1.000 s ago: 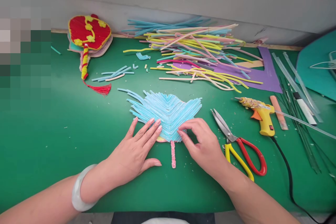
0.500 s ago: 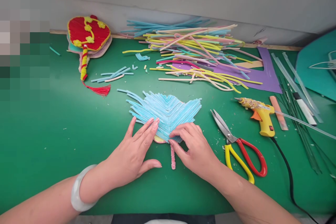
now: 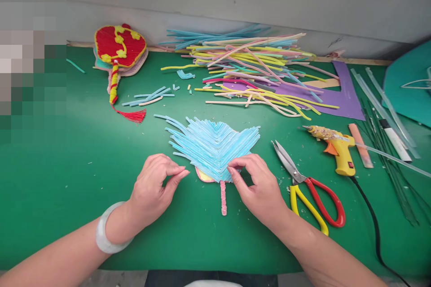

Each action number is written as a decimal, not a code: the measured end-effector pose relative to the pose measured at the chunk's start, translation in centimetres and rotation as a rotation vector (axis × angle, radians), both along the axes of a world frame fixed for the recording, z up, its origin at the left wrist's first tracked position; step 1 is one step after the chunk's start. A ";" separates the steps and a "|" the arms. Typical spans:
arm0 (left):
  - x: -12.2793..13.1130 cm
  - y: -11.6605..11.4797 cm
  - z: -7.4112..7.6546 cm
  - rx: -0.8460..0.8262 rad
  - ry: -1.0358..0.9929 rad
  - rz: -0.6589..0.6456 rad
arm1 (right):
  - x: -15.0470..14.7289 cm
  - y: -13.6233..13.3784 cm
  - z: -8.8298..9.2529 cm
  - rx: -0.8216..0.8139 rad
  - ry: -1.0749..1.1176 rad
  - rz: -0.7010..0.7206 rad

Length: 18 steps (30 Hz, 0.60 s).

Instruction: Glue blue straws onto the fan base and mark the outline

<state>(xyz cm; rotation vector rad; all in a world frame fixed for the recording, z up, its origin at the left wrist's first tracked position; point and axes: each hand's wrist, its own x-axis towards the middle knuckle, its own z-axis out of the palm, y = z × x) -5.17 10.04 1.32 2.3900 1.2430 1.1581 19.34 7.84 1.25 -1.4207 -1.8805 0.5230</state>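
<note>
A fan-shaped piece (image 3: 215, 148) lies in front of me, covered with light-blue pipe cleaners in a V pattern, their loose ends jutting out at the sides. Part of its yellow, pink-edged base shows at the lower left, and a pink handle (image 3: 223, 199) points toward me. My left hand (image 3: 156, 184) is off to the left of the piece, thumb and fingertips pinched together; anything between them is too small to make out. Over the lower right of the blue strips, my right hand (image 3: 256, 179) has thumb and forefinger closed near the centre line. What it pinches cannot be made out.
Scissors (image 3: 299, 184) and a yellow glue gun (image 3: 336, 145) with a black cord lie at the right. Behind are heaped coloured pipe cleaners (image 3: 249, 63) on purple sheet (image 3: 348, 94). A red fan (image 3: 121, 47) with a tassel rests at the back left. Green wires (image 3: 393, 166) lie far right.
My left hand has lifted off the blue strips, moved left and closed from spread fingers into a pinch. My right hand has shifted slightly right, still pinching.
</note>
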 end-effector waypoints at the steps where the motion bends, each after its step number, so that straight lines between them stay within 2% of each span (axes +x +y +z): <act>1: 0.0 0.0 0.2 -0.003 -0.007 -0.021 | 0.0 0.0 0.0 0.006 -0.003 -0.017; 6: 0.2 0.1 0.7 -0.029 0.076 -0.126 | 0.1 0.1 0.1 0.010 -0.039 -0.085; 14: 0.3 0.1 0.5 0.023 0.130 -0.142 | 0.1 0.2 0.1 0.011 -0.037 -0.128; 18: 0.2 -0.1 0.3 -0.005 0.068 -0.085 | 0.2 0.1 0.5 0.020 -0.016 -0.199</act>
